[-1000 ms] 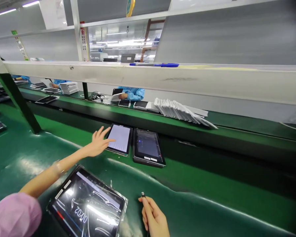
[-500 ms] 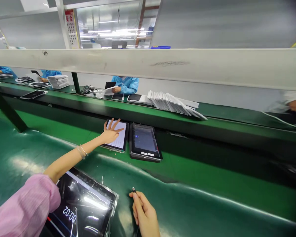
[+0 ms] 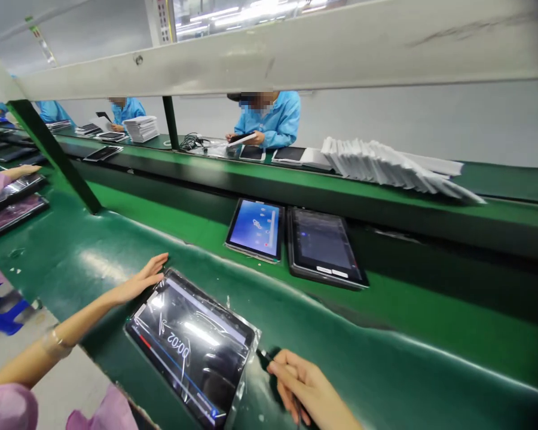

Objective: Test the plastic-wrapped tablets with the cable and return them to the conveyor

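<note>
A tablet [image 3: 197, 346] in clear film lies on the green mat in front of me, its screen showing "00:02" upside down from my side. At its upper left corner rests my left hand [image 3: 146, 279], fingers stretched out. My right hand [image 3: 302, 382] pinches a black cable plug [image 3: 264, 356] just off the tablet's right edge; a small gap seems to lie between plug and tablet. Farther off, on the lower green strip, a tablet with a lit blue screen [image 3: 256, 228] lies beside a dark-screened tablet [image 3: 325, 245] with white labels, which sits on something dark.
Across the line a person in blue [image 3: 278, 122] holds a tablet. White boxes [image 3: 385, 164] lean in a row on the far bench. A green post [image 3: 58, 158] rises at left, near another pink-sleeved arm [image 3: 9, 176]. A blue stool [image 3: 2, 310] stands below.
My left hand has drawn back from the farther tablet to the near tablet's corner. That farther screen went from white to blue. The plug has come to the near tablet's edge; my view turned left.
</note>
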Available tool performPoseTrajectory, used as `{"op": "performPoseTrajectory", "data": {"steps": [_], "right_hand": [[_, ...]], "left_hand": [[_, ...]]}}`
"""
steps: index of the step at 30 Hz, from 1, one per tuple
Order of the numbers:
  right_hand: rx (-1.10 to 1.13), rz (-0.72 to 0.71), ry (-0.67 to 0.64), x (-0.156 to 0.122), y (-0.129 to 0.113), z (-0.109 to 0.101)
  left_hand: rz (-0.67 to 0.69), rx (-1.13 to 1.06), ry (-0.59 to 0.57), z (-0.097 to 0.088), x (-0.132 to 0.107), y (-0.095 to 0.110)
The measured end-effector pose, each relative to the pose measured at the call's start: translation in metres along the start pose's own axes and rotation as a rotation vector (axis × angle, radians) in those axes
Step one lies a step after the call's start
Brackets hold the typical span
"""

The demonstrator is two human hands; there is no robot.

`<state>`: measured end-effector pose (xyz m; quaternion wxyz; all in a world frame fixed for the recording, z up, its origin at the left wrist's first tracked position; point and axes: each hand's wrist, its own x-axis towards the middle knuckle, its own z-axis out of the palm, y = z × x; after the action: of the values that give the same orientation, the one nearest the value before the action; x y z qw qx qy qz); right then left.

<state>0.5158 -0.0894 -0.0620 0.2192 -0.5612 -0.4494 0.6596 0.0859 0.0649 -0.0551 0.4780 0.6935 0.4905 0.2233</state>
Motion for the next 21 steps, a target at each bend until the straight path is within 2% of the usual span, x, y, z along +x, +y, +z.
{"op": "performPoseTrajectory", "data": {"steps": [2,5,8,12,15,18,21], "right_hand": [[-0.041,0.002,0.000,-0.004,-0.005,0.003],[-0.035,-0.033,0.121,-0.005,-0.011,0.012],[-0.014,-0.043,0.174,-0.003,-0.013,0.018],[-0.024,-0.031,0.101,-0.003,-0.010,0.020],[-0.017,-0.032,0.096,-0.003,-0.008,0.022],[0.004,-0.046,0.111,0.001,-0.007,0.030],[0.026,-0.084,0.150,0.009,-0.007,0.036]], "left_hand": [[-0.004,-0.118,-0.004,0.010,-0.031,-0.006],[-0.013,-0.223,0.014,0.019,-0.053,-0.006],[-0.036,-0.199,0.012,0.022,-0.056,0.003],[-0.052,-0.118,0.001,0.022,-0.057,0.022],[-0.082,-0.056,0.000,0.025,-0.061,0.032],[-0.093,0.015,-0.022,0.029,-0.062,0.034],[-0.086,0.058,-0.037,0.032,-0.060,0.027]]}}
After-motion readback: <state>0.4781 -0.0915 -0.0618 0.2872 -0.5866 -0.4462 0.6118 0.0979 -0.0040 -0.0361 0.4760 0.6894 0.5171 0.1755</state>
